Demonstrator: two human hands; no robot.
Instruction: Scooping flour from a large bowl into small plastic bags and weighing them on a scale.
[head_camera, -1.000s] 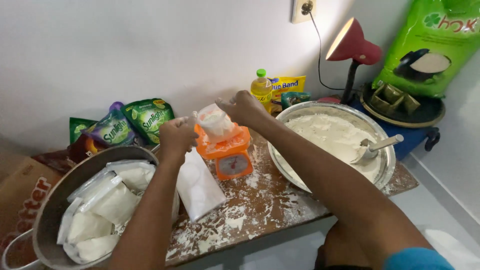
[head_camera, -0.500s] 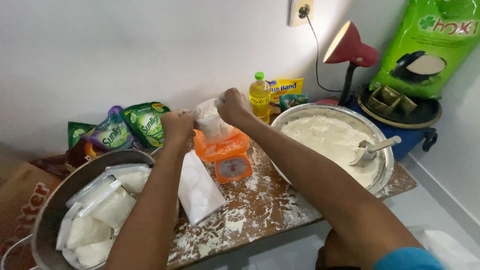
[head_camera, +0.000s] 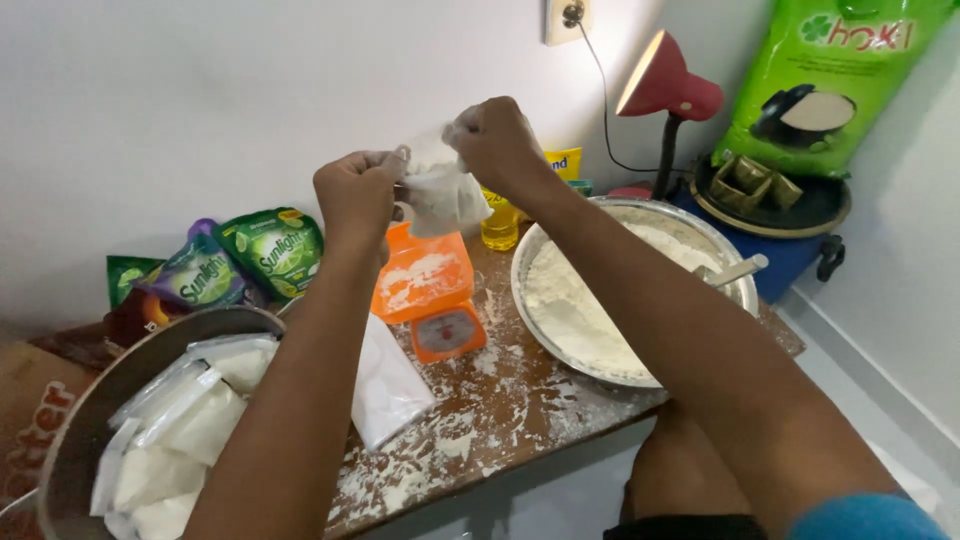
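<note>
Both hands hold a small flour-filled plastic bag in the upper middle of the frame.

Head view: left hand (head_camera: 357, 196) and right hand (head_camera: 492, 140) pinch the bag (head_camera: 441, 196) by its top, fingers closed, above the orange scale (head_camera: 428, 290), left of the flour bowl (head_camera: 630, 290).

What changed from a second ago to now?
Both hands, left hand and right hand, lifted the small flour-filled plastic bag off the orange scale and now hold it by its top above it. The scale, the flour bowl, the bowl of filled bags and the flat bag stack stayed put.
</note>
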